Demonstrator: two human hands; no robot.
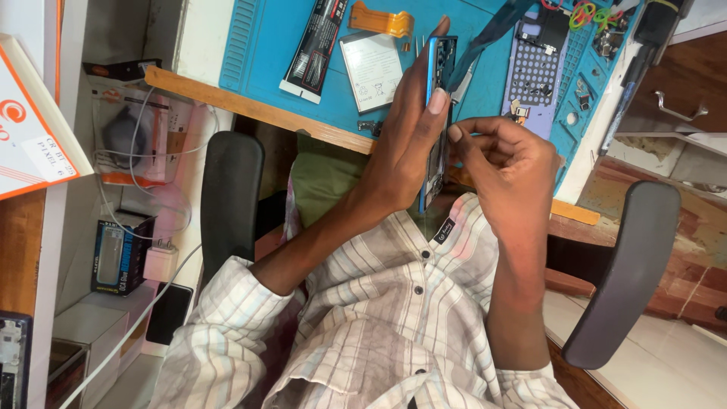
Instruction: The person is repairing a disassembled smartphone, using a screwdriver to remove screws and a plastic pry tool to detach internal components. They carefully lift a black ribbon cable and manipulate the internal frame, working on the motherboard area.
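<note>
My left hand point(401, 151) grips a blue-framed phone point(438, 68) held on edge above my lap, thumb pressed along its upper side. The phone's opened inside faces right. My right hand point(507, 167) sits close against that side, its thumb and fingertips pinched together at the phone's middle; whether anything small lies between them is hidden. A thin blue tool point(492, 30) slants up behind the phone, and I cannot tell if it is held.
A blue work mat point(257, 45) on the desk carries a white battery point(371, 68), a black tube point(314, 45), an orange flex ribbon point(382, 20) and a lilac parts tray point(538, 76). Black chair armrests point(229, 197) point(625, 273) flank me. Boxes and a white charger point(159, 261) stand at the left.
</note>
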